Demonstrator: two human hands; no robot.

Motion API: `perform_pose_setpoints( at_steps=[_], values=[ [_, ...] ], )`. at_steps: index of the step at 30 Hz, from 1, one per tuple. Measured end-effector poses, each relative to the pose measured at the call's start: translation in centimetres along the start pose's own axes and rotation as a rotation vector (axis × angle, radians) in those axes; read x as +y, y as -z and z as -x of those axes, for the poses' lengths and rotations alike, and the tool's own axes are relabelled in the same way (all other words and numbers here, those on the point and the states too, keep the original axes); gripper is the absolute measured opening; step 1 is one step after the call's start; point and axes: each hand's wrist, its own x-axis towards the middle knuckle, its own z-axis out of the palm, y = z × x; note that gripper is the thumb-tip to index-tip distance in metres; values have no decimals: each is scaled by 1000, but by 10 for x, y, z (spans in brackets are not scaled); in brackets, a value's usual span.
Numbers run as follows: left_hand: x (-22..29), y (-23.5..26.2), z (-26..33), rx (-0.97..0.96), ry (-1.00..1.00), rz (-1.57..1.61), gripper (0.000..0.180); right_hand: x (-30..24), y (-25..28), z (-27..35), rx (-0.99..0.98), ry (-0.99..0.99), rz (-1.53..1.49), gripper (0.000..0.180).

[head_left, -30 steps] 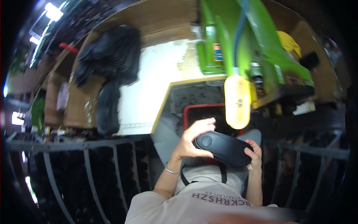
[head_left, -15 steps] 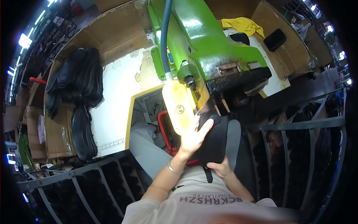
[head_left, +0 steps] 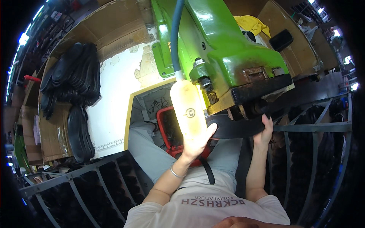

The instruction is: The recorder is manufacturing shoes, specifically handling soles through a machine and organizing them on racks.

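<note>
A black shoe sole (head_left: 240, 129) lies crosswise beneath the front head of a green machine (head_left: 224, 41). My left hand (head_left: 197, 143) grips the sole's left end, thumb on top, just below a bright yellow-white lamp (head_left: 188, 110). At the other end my right hand (head_left: 263, 133) holds the sole, its fingers raised along the far edge and the thumb near the machine head. The machine's small working parts (head_left: 237, 113) hang directly over the sole, and they hide part of its far edge.
Stacked black soles (head_left: 72, 72) lie left, with another pile (head_left: 81, 133) at the white table's edge (head_left: 110, 129). A red bin (head_left: 161, 125) stands below. Metal racks (head_left: 315, 127) flank me. Right of the machine are a yellow cloth (head_left: 254, 25) and a black box (head_left: 281, 40).
The sole has turned from pointing toward me to lying crosswise under the machine head. My right hand has swung up and right with its end; my left hand stays near the lamp.
</note>
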Motion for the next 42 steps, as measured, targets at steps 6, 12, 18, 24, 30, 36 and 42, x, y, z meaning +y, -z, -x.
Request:
perform_pose_setpoints(
  at_steps=[6, 12, 18, 24, 30, 36, 42],
  values=[
    [27, 23, -6, -24, -192, 26, 29, 17, -25, -37, -189, -44, -118, 41],
    [33, 85, 6, 40, 16, -35, 19, 48, -52, -5, -249, 53, 112, 41],
    [22, 122, 41, 153, 67, 34, 18, 79, -70, 17, -275, -53, 107, 47],
    [3, 141, 66, 170, 49, -11, 21, 93, -75, 19, -336, 10, 146, 47],
    [25, 79, 15, -10, -104, -241, 24, 67, -39, -19, -199, 106, -77, 34],
    [31, 78, -6, 52, -179, -184, 21, 71, -38, -18, -117, 91, -25, 45],
    [30, 120, 29, 217, -93, -44, 19, 86, -74, 21, -224, 29, -21, 37]
  ],
)
